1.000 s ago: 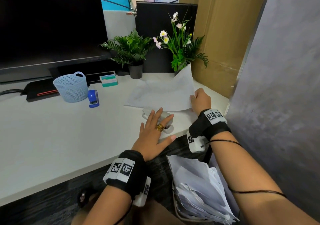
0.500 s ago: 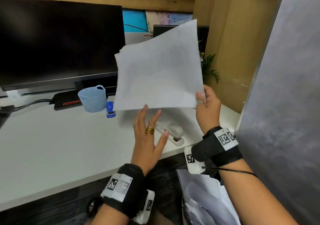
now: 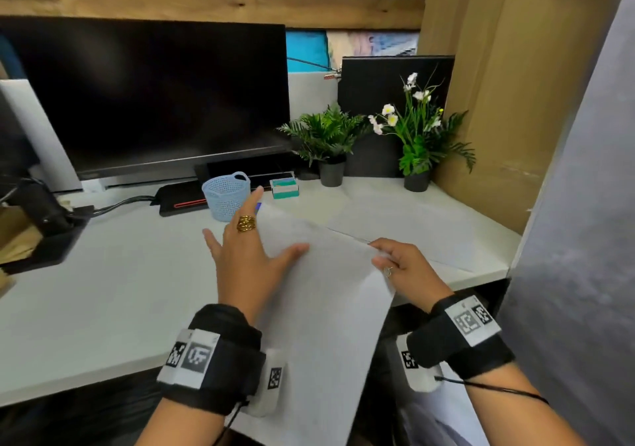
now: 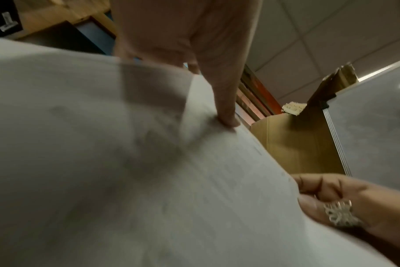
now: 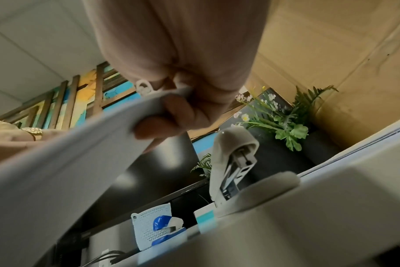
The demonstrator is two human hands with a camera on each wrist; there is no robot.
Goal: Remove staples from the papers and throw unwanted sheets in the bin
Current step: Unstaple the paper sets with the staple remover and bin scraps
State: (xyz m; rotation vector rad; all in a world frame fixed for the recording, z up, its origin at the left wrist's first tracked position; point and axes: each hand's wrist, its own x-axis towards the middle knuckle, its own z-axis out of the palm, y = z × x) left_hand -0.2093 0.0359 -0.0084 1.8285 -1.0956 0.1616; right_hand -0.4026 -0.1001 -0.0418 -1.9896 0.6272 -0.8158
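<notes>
A stack of white papers (image 3: 319,308) slopes from the white desk (image 3: 103,291) down past its front edge toward me. My right hand (image 3: 402,267) pinches the stack's right corner between thumb and curled fingers, as the right wrist view shows (image 5: 183,108). My left hand (image 3: 251,249) lies at the stack's left edge with its fingers spread straight and its thumb (image 4: 226,119) pressing on the sheet. Another sheet (image 3: 412,225) lies flat on the desk behind. A grey stapler (image 5: 233,166) stands on the desk; in the head view the stack hides it. Discarded sheets in the bin (image 3: 433,421) show below my right wrist.
At the back stand a black monitor (image 3: 154,95), a pale blue basket (image 3: 226,196), a teal staple box (image 3: 284,187) and two potted plants (image 3: 326,136). A blue tool (image 5: 164,227) lies by the basket. A grey partition (image 3: 577,239) closes the right side.
The stack, held upright in front of the monitor half a second ago, has come down and tilted toward me. My left hand has moved up onto its left edge.
</notes>
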